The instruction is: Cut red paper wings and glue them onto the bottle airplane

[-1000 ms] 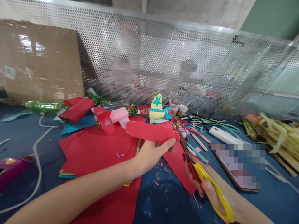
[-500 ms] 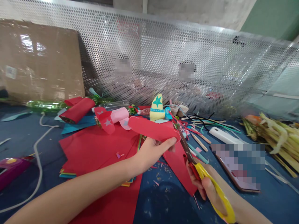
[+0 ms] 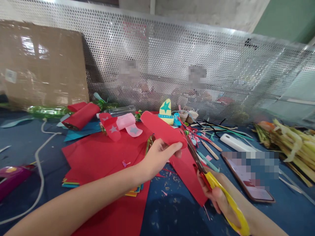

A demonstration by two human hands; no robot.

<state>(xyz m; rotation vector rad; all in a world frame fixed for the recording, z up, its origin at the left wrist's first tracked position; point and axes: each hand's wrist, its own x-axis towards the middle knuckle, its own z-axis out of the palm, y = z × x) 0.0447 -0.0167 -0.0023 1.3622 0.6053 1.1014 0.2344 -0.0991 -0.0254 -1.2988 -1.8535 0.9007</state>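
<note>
Left hand (image 3: pixel 159 159) pinches a red paper strip (image 3: pixel 162 129) near its right end, thumb on top, fingers beneath, held up over the blue table (image 3: pixel 178 213); right hand (image 3: pixel 218 195) has fingers curled round the yellow & red handles of a pair of scissors (image 3: pixel 197 160). Blades lie just beside the strip's right end; can't tell if they touch it. Cutting appears well along: far left end is rounded, w/ a bit of trimming at the right end prob. left. Not yet fixed to anything, the strip is well apart from a red-wrapped bottle (image 3: pixel 82 116) and near a pink paper roll w/ a star (image 3: pixel 126 121), both seemingly dressed. Red sheets (image 3: pixel 98 157) below look mostly uncut; scraps (image 3: pixel 164 193) dot the tabletop.
</note>
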